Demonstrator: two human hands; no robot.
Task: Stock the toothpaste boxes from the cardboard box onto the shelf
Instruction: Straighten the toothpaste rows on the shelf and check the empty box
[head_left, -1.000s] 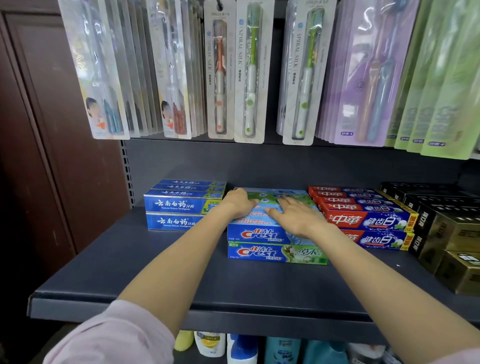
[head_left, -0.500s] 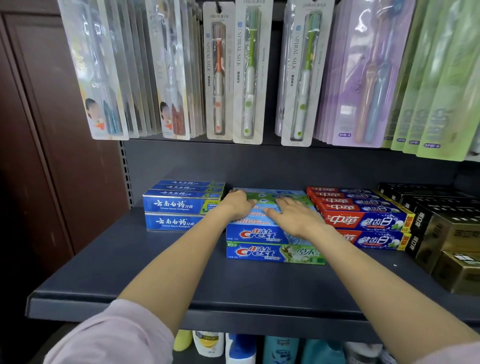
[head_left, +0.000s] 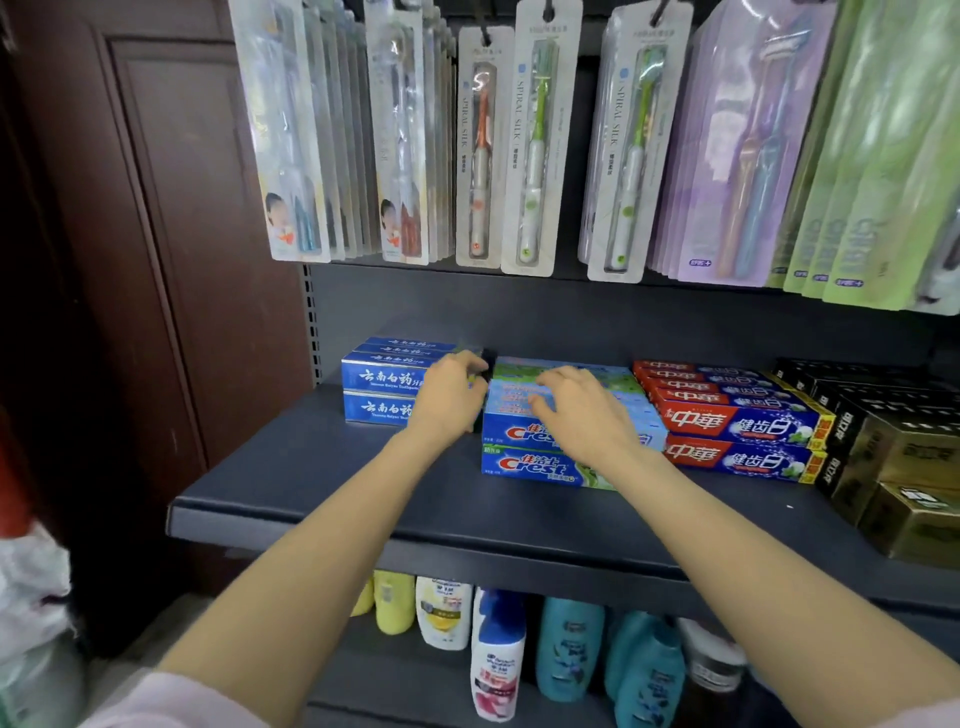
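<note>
Blue and green Crest toothpaste boxes (head_left: 522, 434) lie stacked two high in the middle of the dark shelf (head_left: 363, 519). My left hand (head_left: 452, 397) is at the stack's left end, fingers loosely curled beside the top boxes, in front of the gap to the neighbouring stack. My right hand (head_left: 584, 415) lies over the top Crest boxes with its fingers spread, partly hiding their front labels. Neither hand lifts a box. The cardboard box is out of view.
Dark blue toothpaste boxes (head_left: 382, 376) are stacked on the left, red ones (head_left: 743, 426) on the right, then black and gold boxes (head_left: 909, 457). Toothbrush packs (head_left: 530, 145) hang above. Bottles (head_left: 498, 654) fill the shelf below. A wooden door (head_left: 171, 208) and a white bag (head_left: 31, 582) are at left.
The view has swung left and down, so the shelf sits further right. My left hand has slipped from the top box to the stack's left end. My right hand stays on top.
</note>
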